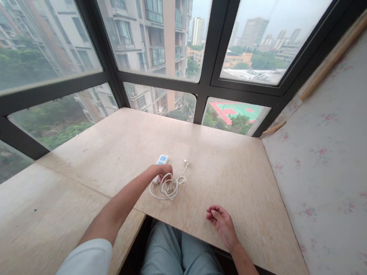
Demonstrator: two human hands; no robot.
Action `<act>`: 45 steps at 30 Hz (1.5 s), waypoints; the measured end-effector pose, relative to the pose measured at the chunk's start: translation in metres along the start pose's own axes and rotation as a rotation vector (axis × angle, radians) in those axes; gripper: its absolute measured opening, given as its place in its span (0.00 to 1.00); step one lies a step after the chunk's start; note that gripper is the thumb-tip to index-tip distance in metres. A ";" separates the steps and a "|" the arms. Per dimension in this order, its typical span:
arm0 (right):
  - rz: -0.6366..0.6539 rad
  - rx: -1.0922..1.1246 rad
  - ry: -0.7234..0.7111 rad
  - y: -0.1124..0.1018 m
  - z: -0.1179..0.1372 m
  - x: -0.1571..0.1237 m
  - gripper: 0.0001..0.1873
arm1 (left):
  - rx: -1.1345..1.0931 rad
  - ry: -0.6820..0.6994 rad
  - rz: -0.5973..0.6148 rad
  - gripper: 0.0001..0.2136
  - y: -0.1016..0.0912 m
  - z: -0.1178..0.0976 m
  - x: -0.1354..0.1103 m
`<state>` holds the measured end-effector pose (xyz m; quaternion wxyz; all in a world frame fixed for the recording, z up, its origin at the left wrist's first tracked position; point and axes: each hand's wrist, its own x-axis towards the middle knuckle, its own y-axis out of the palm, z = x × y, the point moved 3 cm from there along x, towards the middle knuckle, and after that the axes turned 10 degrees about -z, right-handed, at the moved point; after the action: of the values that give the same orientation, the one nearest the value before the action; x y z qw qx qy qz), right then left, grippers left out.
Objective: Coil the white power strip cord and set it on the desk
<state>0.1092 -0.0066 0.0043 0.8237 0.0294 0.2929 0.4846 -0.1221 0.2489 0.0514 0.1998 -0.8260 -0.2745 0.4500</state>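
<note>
A white power strip (pixel 161 161) with a coiled white cord (pixel 168 187) lies near the middle of a light wooden tabletop (pixel 226 172). The cord's plug (pixel 186 162) rests just right of the strip. My left hand (pixel 163 171) reaches forward and is closed over the strip's near end and the top of the coil. My right hand (pixel 221 223) rests near the table's front edge, fingers loosely curled, with nothing in it. It is well apart from the cord.
A second wooden board (pixel 25 228) adjoins on the left. Large dark-framed windows (pixel 204 83) stand right behind the table. A floral-patterned surface (pixel 340 160) runs along the right. My lap (pixel 180 260) shows below the table edge.
</note>
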 end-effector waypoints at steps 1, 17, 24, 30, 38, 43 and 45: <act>0.001 0.002 0.002 0.000 0.001 0.000 0.16 | 0.017 0.008 -0.002 0.08 0.000 -0.001 0.000; 0.027 0.039 0.009 -0.004 -0.004 0.001 0.15 | 0.073 0.097 -0.048 0.02 0.004 0.006 -0.014; 0.020 0.021 -0.015 -0.005 -0.004 0.000 0.15 | -0.118 0.098 -0.108 0.04 0.006 0.010 -0.017; 0.000 0.007 -0.034 -0.004 -0.005 0.000 0.15 | -0.360 0.172 -0.282 0.07 0.009 0.005 -0.033; -0.048 -0.013 -0.054 -0.001 -0.004 -0.001 0.15 | -0.821 0.235 -0.339 0.11 0.033 -0.009 -0.057; -0.057 -0.048 -0.074 0.009 0.002 -0.002 0.14 | -0.937 0.204 -0.344 0.18 0.046 -0.005 -0.063; -0.043 -0.073 -0.098 0.020 0.008 -0.001 0.13 | -0.970 0.214 -0.345 0.21 0.050 -0.002 -0.067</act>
<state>0.0980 0.0052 0.0181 0.8477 0.0169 0.2348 0.4753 -0.1368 0.1680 0.0659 -0.1073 -0.8076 -0.5615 0.1448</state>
